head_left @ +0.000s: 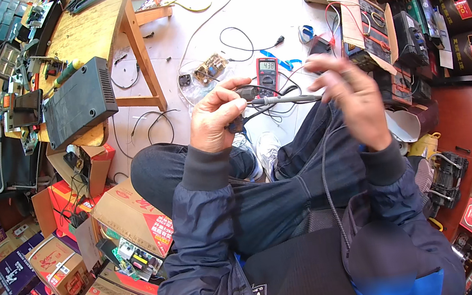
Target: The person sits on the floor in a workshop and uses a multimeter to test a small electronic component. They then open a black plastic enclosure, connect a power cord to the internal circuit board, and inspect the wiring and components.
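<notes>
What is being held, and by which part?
The left hand appears to pinch the grey pen-like tool at its thin left end; right hand: too blurred to tell.

**Right hand smeared, tool ends unclear**

Right hand blurred, fingers worst; can't read its grip. Grey tool's right end is lost in that blur, and its left end runs up to the left hand, contact unclear. Left grip can't be told: fingers mostly hidden. Meter's lower part is behind cables. Board parts too small to tell. Table cut by the top edge.
</notes>
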Demonstrator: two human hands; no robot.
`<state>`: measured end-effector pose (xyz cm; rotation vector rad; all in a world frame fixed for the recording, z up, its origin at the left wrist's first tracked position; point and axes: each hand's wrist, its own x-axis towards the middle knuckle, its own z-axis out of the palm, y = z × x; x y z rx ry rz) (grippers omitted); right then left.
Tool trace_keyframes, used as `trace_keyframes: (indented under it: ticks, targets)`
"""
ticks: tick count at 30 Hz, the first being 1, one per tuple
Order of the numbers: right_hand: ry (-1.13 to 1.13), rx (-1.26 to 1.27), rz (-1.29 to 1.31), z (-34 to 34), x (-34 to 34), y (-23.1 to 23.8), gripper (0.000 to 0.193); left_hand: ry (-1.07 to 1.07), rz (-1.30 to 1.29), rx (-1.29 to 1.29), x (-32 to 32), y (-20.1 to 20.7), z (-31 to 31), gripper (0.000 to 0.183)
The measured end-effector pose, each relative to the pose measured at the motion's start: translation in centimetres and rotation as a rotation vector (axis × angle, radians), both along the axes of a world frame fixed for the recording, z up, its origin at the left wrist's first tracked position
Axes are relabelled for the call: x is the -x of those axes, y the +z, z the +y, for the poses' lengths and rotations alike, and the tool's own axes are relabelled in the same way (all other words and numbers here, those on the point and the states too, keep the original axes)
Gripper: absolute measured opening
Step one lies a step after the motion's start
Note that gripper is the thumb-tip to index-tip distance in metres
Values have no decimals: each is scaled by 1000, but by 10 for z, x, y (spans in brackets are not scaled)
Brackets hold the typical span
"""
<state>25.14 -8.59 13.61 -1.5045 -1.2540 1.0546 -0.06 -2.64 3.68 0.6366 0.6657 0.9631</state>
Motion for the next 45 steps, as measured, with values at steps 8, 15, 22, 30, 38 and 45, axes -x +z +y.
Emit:
trace_keyframes:
  ticks: [8,15,22,30,38,45]
  targets:
    - [365,-40,-395,-6,30,-17,28,-34,18,-3,4,2,-1,2]
    - [-4,56,-120,-6,-2,-6,26,-10,-67,56,8,2,-4,6]
    - [-540,-363,390,37,-125,22,23,103,-136,10,37,16,7,10]
    - [-559,-471,445,52,-237,52,23,288,98,66,66,24,27,26]
    - [-576,-335,416,67,-229,-11,23,60,534,136,79,-26,88,13]
    - [-564,-264,436,74,-211,-41,26,-254,708,259,126,-62,131,12]
